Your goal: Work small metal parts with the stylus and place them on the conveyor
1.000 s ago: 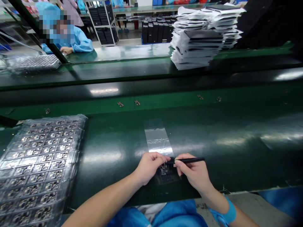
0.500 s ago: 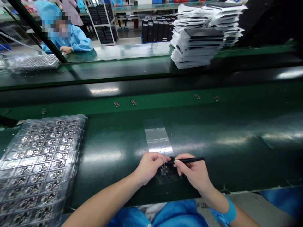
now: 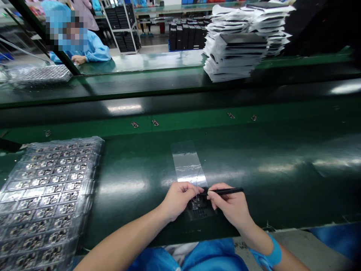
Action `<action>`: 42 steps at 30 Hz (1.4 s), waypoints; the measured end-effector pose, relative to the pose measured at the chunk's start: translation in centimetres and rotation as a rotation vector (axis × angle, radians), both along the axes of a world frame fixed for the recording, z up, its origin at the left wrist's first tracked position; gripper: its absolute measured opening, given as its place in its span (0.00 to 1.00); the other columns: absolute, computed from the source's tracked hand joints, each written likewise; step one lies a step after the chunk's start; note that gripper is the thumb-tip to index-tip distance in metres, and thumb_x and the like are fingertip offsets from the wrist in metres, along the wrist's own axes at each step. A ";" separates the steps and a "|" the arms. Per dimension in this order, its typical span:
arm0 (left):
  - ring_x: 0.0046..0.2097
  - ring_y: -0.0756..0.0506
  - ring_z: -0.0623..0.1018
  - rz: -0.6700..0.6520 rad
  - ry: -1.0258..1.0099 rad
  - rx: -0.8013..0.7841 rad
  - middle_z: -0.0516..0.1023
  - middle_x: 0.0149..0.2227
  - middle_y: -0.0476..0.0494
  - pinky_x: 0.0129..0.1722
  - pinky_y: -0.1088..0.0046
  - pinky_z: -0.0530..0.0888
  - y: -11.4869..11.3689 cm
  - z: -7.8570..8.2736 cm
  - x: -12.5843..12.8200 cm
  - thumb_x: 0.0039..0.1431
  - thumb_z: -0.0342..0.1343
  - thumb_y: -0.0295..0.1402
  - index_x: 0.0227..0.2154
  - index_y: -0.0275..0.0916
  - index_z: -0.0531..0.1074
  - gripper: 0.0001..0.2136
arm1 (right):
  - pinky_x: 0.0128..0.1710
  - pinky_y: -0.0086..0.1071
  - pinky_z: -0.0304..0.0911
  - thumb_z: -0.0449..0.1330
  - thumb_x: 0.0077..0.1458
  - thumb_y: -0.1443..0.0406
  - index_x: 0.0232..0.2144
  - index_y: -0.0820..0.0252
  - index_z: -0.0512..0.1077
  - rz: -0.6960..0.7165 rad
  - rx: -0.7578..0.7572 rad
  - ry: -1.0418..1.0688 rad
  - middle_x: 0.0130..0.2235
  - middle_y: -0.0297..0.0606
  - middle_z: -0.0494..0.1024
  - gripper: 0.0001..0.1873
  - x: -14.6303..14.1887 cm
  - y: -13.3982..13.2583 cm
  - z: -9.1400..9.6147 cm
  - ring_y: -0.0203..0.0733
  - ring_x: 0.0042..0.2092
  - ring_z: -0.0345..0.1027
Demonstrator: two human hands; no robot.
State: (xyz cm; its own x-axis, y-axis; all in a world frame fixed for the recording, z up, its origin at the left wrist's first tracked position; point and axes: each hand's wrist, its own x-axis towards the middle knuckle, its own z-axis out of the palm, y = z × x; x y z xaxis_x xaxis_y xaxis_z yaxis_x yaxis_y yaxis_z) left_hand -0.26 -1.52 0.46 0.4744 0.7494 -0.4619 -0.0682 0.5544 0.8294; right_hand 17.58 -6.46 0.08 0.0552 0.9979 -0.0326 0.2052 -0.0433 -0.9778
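My left hand (image 3: pixel 180 198) is closed in a pinch, its thumb and forefinger pressed together at the upper edge of a small circuit board (image 3: pixel 195 204). What lies between those fingertips is hidden. A thin dark wire (image 3: pixel 200 171) rises from beside them. In my right hand (image 3: pixel 231 207) is a slim black pen-like tool (image 3: pixel 229 191), its tip pointing left and meeting the left fingertips. Under the work lies a clear plastic strip (image 3: pixel 187 162), stuck flat on the green work surface.
Left of my arms stands a stack of clear trays (image 3: pixel 56 180) filled with small boards. Several loose boards (image 3: pixel 155 123) lie along the green belt behind. Across it are a tall white-sheeted stack (image 3: pixel 237 56) and a co-worker in blue (image 3: pixel 97 47).
The loose boards on the belt have shifted slightly left. My hands and the tool stay almost in place, and the small circuit board under my fingers has turned a little.
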 end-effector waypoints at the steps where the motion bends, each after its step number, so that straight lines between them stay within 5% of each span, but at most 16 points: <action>1: 0.42 0.42 0.79 0.001 -0.001 -0.001 0.82 0.38 0.41 0.47 0.66 0.71 0.0 0.0 0.0 0.51 0.62 0.36 0.24 0.35 0.76 0.08 | 0.21 0.29 0.66 0.60 0.57 0.62 0.29 0.60 0.75 0.001 0.002 -0.004 0.20 0.32 0.74 0.08 0.0 0.0 0.0 0.37 0.19 0.68; 17: 0.41 0.42 0.79 0.004 -0.012 -0.001 0.82 0.37 0.40 0.46 0.66 0.71 0.0 0.0 0.0 0.50 0.62 0.36 0.23 0.35 0.75 0.09 | 0.21 0.29 0.67 0.59 0.56 0.64 0.28 0.60 0.75 -0.020 0.056 -0.115 0.19 0.32 0.74 0.08 -0.3 0.0 0.2 0.37 0.19 0.68; 25: 0.41 0.43 0.78 0.014 -0.004 0.001 0.82 0.37 0.40 0.46 0.67 0.71 0.1 0.1 0.0 0.52 0.60 0.35 0.25 0.34 0.76 0.08 | 0.27 0.31 0.69 0.61 0.55 0.70 0.31 0.58 0.74 0.020 0.352 -0.287 0.27 0.34 0.78 0.03 -0.4 -0.4 0.3 0.40 0.26 0.73; 34: 0.39 0.45 0.78 0.019 -0.011 0.020 0.81 0.35 0.41 0.44 0.69 0.72 0.0 -0.2 0.1 0.53 0.59 0.33 0.25 0.34 0.76 0.07 | 0.35 0.36 0.73 0.61 0.52 0.77 0.42 0.58 0.72 0.111 0.659 -0.382 0.34 0.39 0.79 0.16 -0.8 -1.0 -0.6 0.45 0.35 0.76; 38: 0.35 0.48 0.77 -0.003 -0.024 0.002 0.80 0.33 0.42 0.36 0.73 0.73 0.0 -0.2 0.1 0.55 0.59 0.37 0.28 0.33 0.76 0.11 | 0.36 0.38 0.71 0.59 0.54 0.76 0.43 0.57 0.72 0.049 0.609 -0.311 0.36 0.41 0.77 0.15 -0.4 -1.1 -0.6 0.45 0.37 0.74; 42: 0.34 0.46 0.78 -0.027 -0.042 -0.056 0.77 0.31 0.44 0.28 0.73 0.76 0.1 -0.2 0.1 0.54 0.60 0.43 0.29 0.33 0.74 0.15 | 0.38 0.37 0.67 0.53 0.61 0.69 0.33 0.58 0.70 0.004 0.379 -0.218 0.36 0.40 0.75 0.08 -0.1 -0.4 -0.2 0.44 0.38 0.71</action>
State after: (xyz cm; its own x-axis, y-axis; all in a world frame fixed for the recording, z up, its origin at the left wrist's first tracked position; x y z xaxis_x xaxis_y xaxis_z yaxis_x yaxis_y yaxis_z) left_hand -0.18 -1.40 0.26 0.5144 0.7094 -0.4818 -0.0866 0.6019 0.7938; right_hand 17.47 -6.90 -0.16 0.0163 0.9373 0.3482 0.4083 0.3116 -0.8580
